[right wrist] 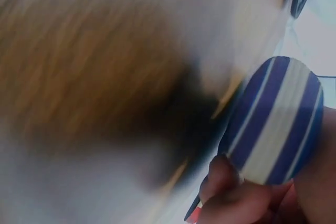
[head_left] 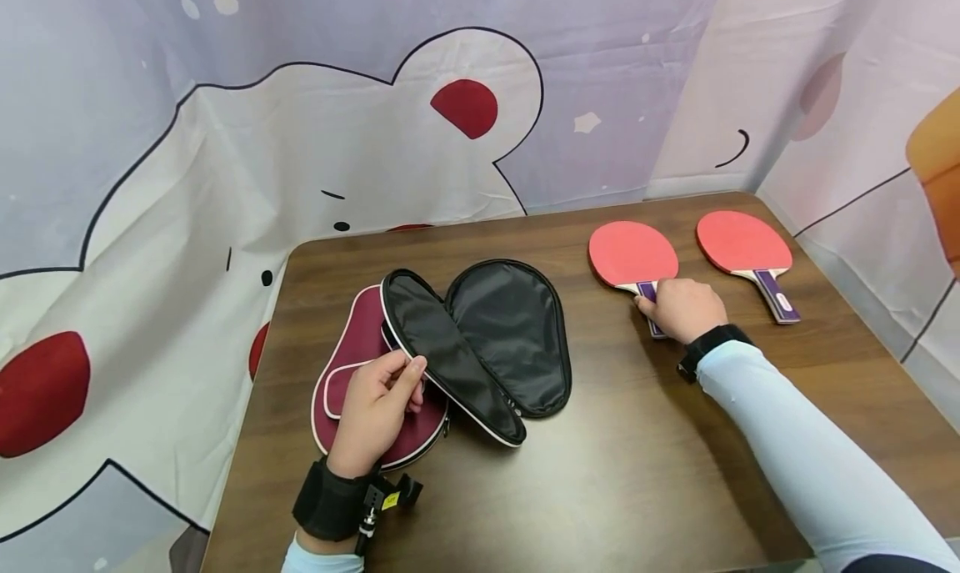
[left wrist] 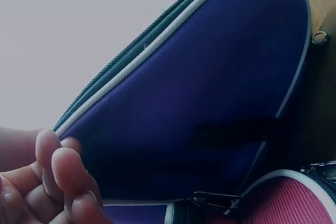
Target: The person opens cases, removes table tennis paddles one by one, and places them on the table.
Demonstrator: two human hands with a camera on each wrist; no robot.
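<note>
Maroon fabric with white piping shows under the left hand [head_left: 375,406], whose grip pinches the raised flap of the open paddle case [head_left: 465,348], lifting its black lining; the case spreads up and right of that hand on the brown worktop [head_left: 615,456]. In the left wrist view the fingertips [left wrist: 63,166] clamp the piped edge beside the zipper. The right hand [head_left: 682,309] closes its grip round the striped handle of the nearer red table tennis paddle [head_left: 632,254], whose blade lies flat just beyond the knuckles. A second red paddle [head_left: 742,243] lies just right of that hand, untouched.
</note>
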